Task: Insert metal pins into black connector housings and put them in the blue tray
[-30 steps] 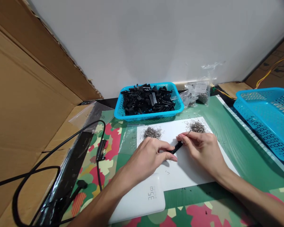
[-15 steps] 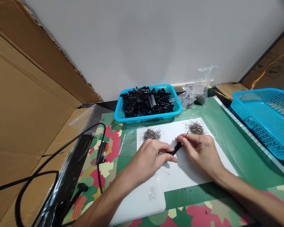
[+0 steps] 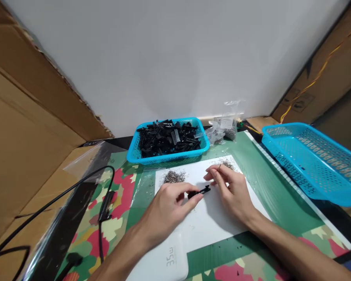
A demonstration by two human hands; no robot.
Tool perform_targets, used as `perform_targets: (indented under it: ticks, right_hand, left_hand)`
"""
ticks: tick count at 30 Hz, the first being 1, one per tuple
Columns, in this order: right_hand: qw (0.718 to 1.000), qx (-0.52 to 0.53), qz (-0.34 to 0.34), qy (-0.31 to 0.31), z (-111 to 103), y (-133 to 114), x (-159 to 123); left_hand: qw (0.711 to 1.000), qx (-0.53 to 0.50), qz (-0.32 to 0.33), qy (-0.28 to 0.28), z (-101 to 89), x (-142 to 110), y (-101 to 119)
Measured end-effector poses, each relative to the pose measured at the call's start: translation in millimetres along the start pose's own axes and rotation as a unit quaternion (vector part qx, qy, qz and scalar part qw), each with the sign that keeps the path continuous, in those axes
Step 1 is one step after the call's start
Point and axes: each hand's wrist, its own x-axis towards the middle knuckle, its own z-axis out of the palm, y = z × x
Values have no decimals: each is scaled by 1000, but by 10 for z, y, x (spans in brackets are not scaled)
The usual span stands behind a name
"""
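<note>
My left hand (image 3: 166,207) pinches a small black plastic connector piece (image 3: 199,192) over a white sheet (image 3: 210,222). My right hand (image 3: 229,189) is just right of it, thumb and forefinger closed on a tiny metal pin at the fingertips. Two heaps of small metal pins lie on the sheet: one heap (image 3: 173,176) beyond my left hand, the other heap (image 3: 228,165) partly hidden behind my right fingers. A blue basket (image 3: 134,154) full of black plastic pieces (image 3: 166,137) stands behind the sheet.
A large blue basket (image 3: 310,164) sits at the right. Clear bags (image 3: 224,128) of metal parts lie by the wall. A white device (image 3: 160,261) marked 35w lies near my left forearm. Black cables (image 3: 102,207) run at the left, beside cardboard (image 3: 26,132).
The view has shifted left and tilted up. My right hand has come off the black piece and now holds a pin slightly above it; my left hand keeps the piece.
</note>
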Motion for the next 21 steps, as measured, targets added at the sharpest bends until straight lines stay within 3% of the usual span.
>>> perform_targets:
  ticks: [4,7,10,14,19,21]
  right_hand:
    - [996,-74,-54,-19,-104,-49,105]
    - [982,-107,-81,-133,-193,-86,165]
    - [966,-117,-63,-224,-225,-99,160]
    - [971,-98,-54,-213,-226,-81,127]
    - [980,-111,-76,-149,-298,-37,190]
    - [978,-142,-91,-125,-366,-27,213]
  left_hand:
    - [998,-19,39,52,-12,0,-69]
    - [995,-29,38,89,-29,11,-106]
    - [993,-39,31,106,-43,12,-110]
    - [993,-66,20,93,-60,-12,-44]
    - [989,-118,-43,79,-84,-52,28]
    - [991,-103,-40,76,-98,-56,31]
